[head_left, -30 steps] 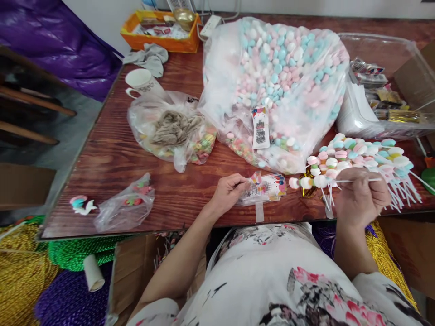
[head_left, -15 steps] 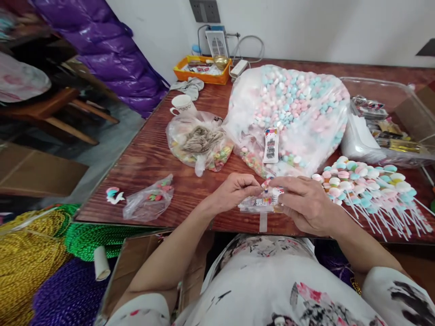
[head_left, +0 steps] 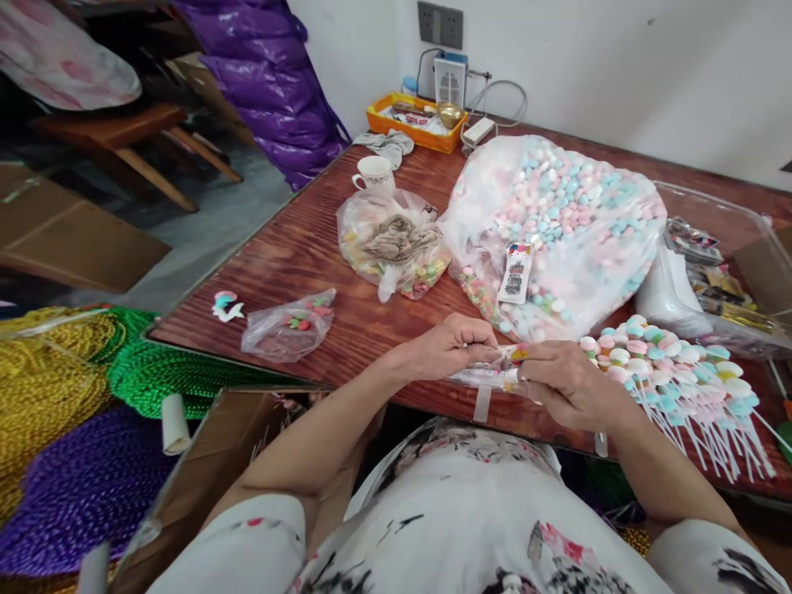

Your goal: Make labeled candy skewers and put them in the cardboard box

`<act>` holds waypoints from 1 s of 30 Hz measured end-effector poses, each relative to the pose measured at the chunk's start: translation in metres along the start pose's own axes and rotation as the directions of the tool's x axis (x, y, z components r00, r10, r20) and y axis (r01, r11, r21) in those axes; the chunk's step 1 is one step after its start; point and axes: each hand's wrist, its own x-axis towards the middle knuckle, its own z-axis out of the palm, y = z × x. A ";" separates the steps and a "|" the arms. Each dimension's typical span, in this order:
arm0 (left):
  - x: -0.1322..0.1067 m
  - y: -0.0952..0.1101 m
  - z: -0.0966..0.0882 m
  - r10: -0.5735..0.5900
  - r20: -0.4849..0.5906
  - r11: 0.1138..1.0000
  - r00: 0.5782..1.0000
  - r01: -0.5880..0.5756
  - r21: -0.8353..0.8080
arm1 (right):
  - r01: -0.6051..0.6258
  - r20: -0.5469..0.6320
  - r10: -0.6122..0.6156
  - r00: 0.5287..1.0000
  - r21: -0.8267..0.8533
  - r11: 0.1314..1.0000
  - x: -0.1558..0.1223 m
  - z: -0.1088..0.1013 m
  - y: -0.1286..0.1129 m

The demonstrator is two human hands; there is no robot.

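Observation:
My left hand (head_left: 454, 345) and my right hand (head_left: 566, 384) meet at the near edge of the wooden table (head_left: 297, 256). Both pinch a stack of small printed clear packets (head_left: 488, 375) that lies between them. To the right lies a heap of pastel candies on white sticks (head_left: 671, 371). Behind the hands stands a large clear bag of pink, blue and white candies (head_left: 557, 223).
A smaller bag of coloured pieces (head_left: 393, 247), a small clear bag (head_left: 288, 326), a little mermaid-tail shape (head_left: 226, 305), a white cup (head_left: 373, 173) and an orange tray (head_left: 414, 124) sit to the left and back. A clear bin (head_left: 742, 256) stands right. Tinsel rolls (head_left: 74, 412) and a cardboard box (head_left: 204, 478) lie below.
My right hand has left the candy sticks on the heap and come over to the packets beside my left hand. The view has tilted up and swung left.

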 end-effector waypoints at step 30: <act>-0.033 -0.071 0.031 -0.058 -0.371 0.979 0.927 0.126 0.162 | 0.081 -0.862 0.246 0.444 0.312 0.947 -0.049 -0.020 -0.012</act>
